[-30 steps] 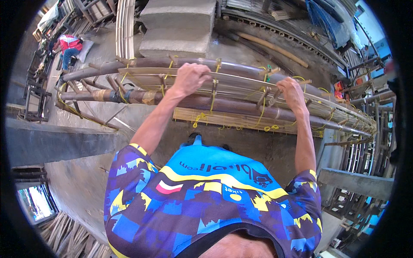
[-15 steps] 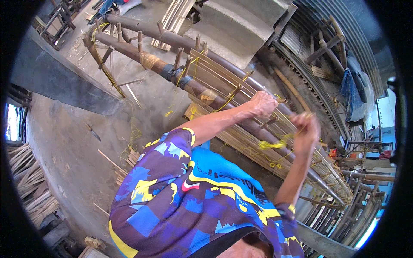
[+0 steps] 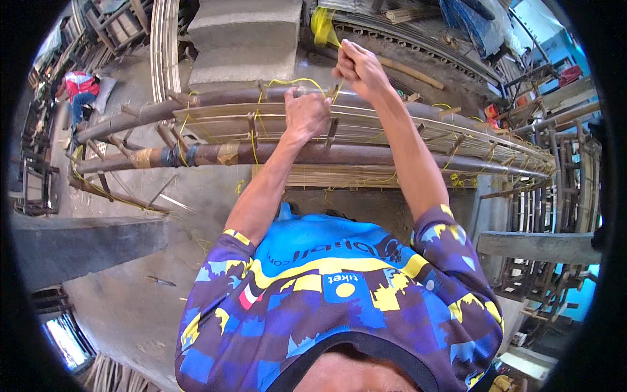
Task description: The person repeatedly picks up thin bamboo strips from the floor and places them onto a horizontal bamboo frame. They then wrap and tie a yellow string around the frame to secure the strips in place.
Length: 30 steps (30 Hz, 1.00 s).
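My right hand (image 3: 361, 68) is raised above the far pipe, its fingers closed on a yellow cord. A loose bundle of yellow cord (image 3: 322, 27) swings out beyond the fingertips, and a strand runs down toward the pipe. My left hand (image 3: 308, 114) is curled over the long wooden slats (image 3: 228, 121) beside the far pipe (image 3: 225, 98). What its fingers hold is hidden; a loop of yellow cord arcs just past it. The slats lie lengthwise between the far pipe and the near pipe (image 3: 268, 154), with wooden pegs (image 3: 332, 130) standing across them.
More slats (image 3: 339, 176) lie below the near pipe. Concrete steps (image 3: 245, 46) rise beyond the frame. A knife (image 3: 160, 281) lies on the floor at left, near a low concrete wall (image 3: 85, 248). Another person (image 3: 80, 88) is bent down at far left.
My view has turned, so the pipes now run nearly level across it. My right hand has swung up and away, carrying the cord bundle out past the far pipe. My left stays by the slats.
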{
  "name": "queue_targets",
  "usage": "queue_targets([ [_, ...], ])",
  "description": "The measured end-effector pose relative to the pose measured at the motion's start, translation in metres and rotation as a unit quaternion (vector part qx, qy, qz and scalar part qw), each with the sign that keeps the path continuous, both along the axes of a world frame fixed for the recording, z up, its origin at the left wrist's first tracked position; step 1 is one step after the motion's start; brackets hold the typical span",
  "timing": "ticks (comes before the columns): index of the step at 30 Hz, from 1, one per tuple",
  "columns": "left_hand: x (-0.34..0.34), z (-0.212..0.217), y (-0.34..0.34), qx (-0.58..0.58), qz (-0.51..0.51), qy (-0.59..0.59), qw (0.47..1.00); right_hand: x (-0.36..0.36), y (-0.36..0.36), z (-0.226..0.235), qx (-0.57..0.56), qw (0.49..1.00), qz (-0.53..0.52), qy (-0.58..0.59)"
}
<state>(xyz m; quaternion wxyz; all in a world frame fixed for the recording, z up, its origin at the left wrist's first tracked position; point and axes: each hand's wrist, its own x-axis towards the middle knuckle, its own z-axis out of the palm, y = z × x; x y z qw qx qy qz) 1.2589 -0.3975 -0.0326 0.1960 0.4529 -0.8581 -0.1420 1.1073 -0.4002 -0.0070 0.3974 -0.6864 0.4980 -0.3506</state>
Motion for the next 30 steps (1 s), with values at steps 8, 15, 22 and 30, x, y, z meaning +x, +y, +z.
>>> queue_targets([
  [8,-0.025,0.034,-0.063,0.143,-0.167,0.272,0.937,0.075,0.116,-0.036,-0.166,0.973,0.063,0.149],
  [15,-0.066,0.042,-0.096,0.179,-0.053,-0.095,0.978,0.014,0.171,-0.032,-0.386,0.900,-0.151,0.138],
  [22,-0.120,0.058,0.034,0.037,-0.261,-0.146,0.954,-0.060,0.180,0.015,-0.014,0.931,-0.362,-0.043],
  [30,-0.125,0.003,0.020,0.051,-0.174,-0.028,0.983,-0.061,0.163,0.015,0.095,0.867,-0.317,0.373],
])
